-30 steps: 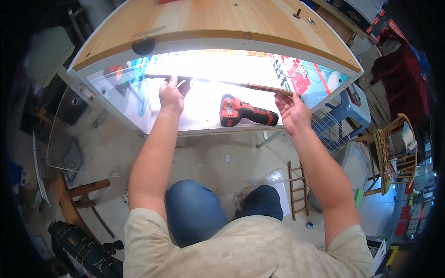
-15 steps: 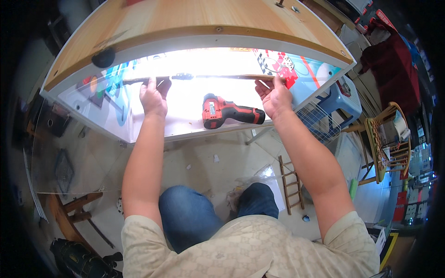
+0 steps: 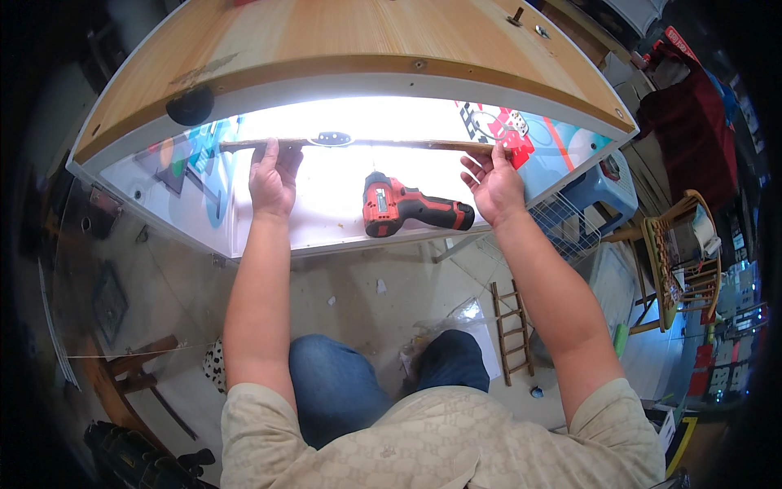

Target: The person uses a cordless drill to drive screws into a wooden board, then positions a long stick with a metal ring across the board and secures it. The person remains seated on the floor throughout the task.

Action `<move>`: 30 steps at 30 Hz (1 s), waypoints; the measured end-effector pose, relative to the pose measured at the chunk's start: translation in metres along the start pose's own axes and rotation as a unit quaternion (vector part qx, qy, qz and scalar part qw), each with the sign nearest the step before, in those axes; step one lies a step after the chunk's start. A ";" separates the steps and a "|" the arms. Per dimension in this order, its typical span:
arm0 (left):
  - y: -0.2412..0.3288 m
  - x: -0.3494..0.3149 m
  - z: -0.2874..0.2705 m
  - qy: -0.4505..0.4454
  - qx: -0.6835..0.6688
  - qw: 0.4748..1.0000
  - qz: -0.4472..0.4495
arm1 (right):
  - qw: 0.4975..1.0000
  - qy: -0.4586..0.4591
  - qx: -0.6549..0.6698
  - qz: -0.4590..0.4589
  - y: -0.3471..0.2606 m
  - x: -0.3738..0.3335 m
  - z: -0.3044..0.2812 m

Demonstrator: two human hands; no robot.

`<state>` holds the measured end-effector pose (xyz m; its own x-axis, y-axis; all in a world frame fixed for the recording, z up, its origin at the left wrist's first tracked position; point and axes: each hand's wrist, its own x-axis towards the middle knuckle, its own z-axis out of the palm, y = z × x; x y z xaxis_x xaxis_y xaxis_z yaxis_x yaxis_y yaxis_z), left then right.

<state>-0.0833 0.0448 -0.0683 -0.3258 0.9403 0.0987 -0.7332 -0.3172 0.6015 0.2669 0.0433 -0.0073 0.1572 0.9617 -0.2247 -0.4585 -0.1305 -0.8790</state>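
Note:
Inside the brightly lit cabinet [image 3: 440, 85] I hold a long, thin brown strip [image 3: 391, 145] level, with one hand near each end. My left hand [image 3: 273, 181] pinches it toward the left, thumb in front and fingers behind. Toward the right end, my right hand [image 3: 495, 183] has its thumb against the strip, the other fingers loosely curled below. A dark oval piece with white dots [image 3: 332, 138] shows at the strip, left of its middle; whether it is attached I cannot tell. A red and black cordless drill [image 3: 411, 205] lies on the cabinet floor between my hands, below the strip.
The cabinet's wooden top [image 3: 342, 37] overhangs the opening. Right of it are a blue plastic stool [image 3: 607, 191], a wire basket [image 3: 562, 224] and a wooden chair [image 3: 676, 253]. A small wooden ladder [image 3: 511, 334] lies on the floor near my knees; a dark tool bag [image 3: 134, 456] is at lower left.
The cabinet, strip and drill appear slightly lower in the picture, as the view has shifted. Both hands stay at the strip's ends; the right hand's fingers have shifted slightly.

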 end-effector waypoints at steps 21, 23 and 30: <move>0.004 -0.003 0.000 0.008 0.085 0.996 -0.022 | 0.862 0.024 -0.355 -0.360 -0.032 -0.071 -0.073; 0.005 -0.015 0.011 0.004 0.129 0.991 -0.031 | 0.888 -0.016 -0.319 -0.331 -0.039 -0.056 -0.071; -0.007 -0.108 0.089 -0.211 0.516 0.727 0.400 | 0.882 0.042 -0.254 -0.395 -0.025 -0.039 -0.055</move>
<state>0.0097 -0.0438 -0.0128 -0.0289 0.5283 0.8486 0.5008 -0.7270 0.4697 0.3207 -0.0041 0.0000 0.3258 0.7823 0.5309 0.2715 0.4604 -0.8452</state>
